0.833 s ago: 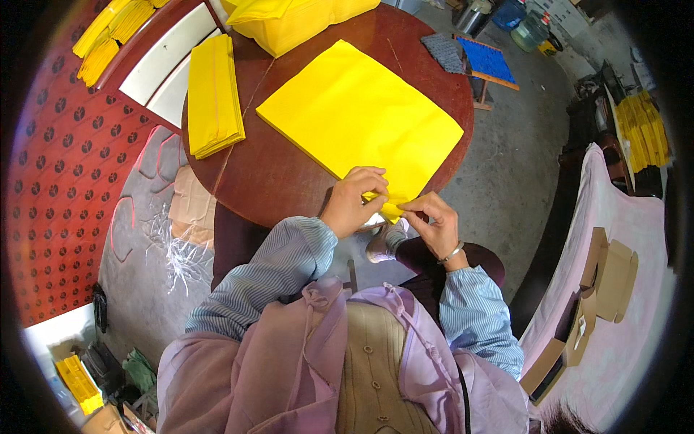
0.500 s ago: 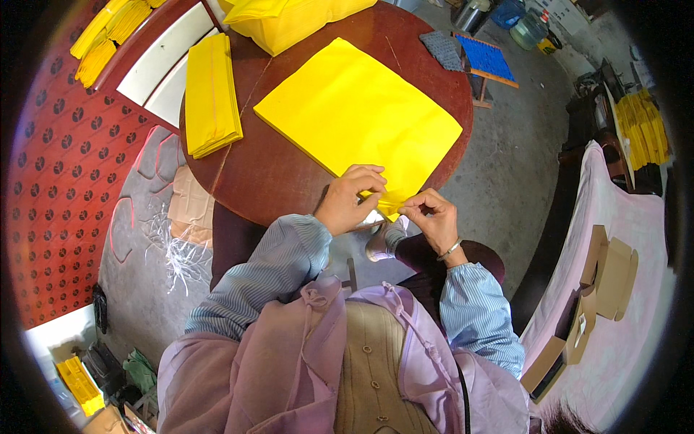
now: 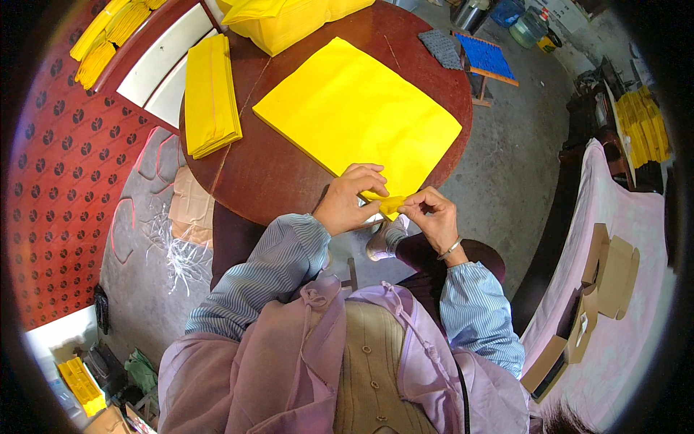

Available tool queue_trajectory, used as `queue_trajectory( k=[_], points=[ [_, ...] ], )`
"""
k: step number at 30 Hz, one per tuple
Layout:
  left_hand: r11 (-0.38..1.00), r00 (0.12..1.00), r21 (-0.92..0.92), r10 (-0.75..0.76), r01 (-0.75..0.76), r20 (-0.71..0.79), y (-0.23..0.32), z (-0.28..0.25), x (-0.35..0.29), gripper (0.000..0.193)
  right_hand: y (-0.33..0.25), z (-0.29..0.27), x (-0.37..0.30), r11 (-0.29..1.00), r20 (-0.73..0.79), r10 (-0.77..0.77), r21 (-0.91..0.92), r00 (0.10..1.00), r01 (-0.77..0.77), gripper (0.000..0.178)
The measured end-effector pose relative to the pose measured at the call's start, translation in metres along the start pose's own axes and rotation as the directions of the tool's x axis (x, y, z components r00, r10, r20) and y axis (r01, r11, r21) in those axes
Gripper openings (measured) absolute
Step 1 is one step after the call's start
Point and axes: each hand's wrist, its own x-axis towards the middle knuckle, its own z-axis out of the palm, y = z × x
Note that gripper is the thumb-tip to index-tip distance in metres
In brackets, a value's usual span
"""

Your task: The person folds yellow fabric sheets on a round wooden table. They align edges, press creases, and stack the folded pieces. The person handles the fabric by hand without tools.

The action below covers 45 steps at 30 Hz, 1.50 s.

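- Little has moved since the earlier frame: the left hand and right hand sit almost where they were, while the small yellow fold between them has changed its crease.
- Take the large, flat, rectangular yellow stack of fabric-like sheets as the clock's centre; it lies on the round dark-red wooden surface, its near corner at the fold, probably so that this corner comes within reach.
- At 8 o'clock, a tangle of thin white strips lies on the floor.
- At 9 o'clock, a narrow folded yellow bundle rests apart, seemingly kept separate.
- At 11 o'clock, a bulky yellow pile stands near the far edge.
- At 6 o'clock, the left hand is half curled, fingertips at the stack's near edge, apparently steadying it; whether it pinches anything, I cannot tell.
- At 5 o'clock, the right hand has thumb and forefinger together on the fold, likely for fine control.
- At 4 o'clock, an opened brown cardboard box sits on pale pink cloth.
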Motion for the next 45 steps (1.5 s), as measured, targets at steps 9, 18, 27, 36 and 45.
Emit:
queue_trajectory(
  k=[9,18,27,36,45],
  points=[
    [1.0,0.999,-0.004,-0.015,0.016,0.036,0.0,-0.003,0.0,0.024,-0.002,-0.001,0.001,0.999,0.006,-0.013,-0.03,1.0,0.014,0.014],
    [1.0,0.999,-0.019,-0.002,0.003,0.04,-0.003,-0.004,0.0,0.022,0.002,-0.001,0.001,1.0,0.01,0.002,-0.014,1.0,-0.002,0.015],
    [1.0,0.99,0.026,-0.011,0.015,-0.138,-0.002,0.014,-0.002,0.013,-0.001,-0.004,0.002,0.998,0.027,0.056,0.032,0.998,-0.056,0.008],
    [0.999,0.987,-0.001,-0.054,0.054,-0.152,0.003,0.016,-0.001,0.013,0.026,-0.079,0.156,0.909,-0.271,-0.292,-0.378,0.917,0.178,0.023],
    [0.998,0.983,-0.065,-0.017,0.005,-0.185,0.011,0.013,0.005,0.014,0.063,-0.088,0.342,0.167,-0.151,0.014,-0.974,0.988,-0.151,0.055]
  ],
)
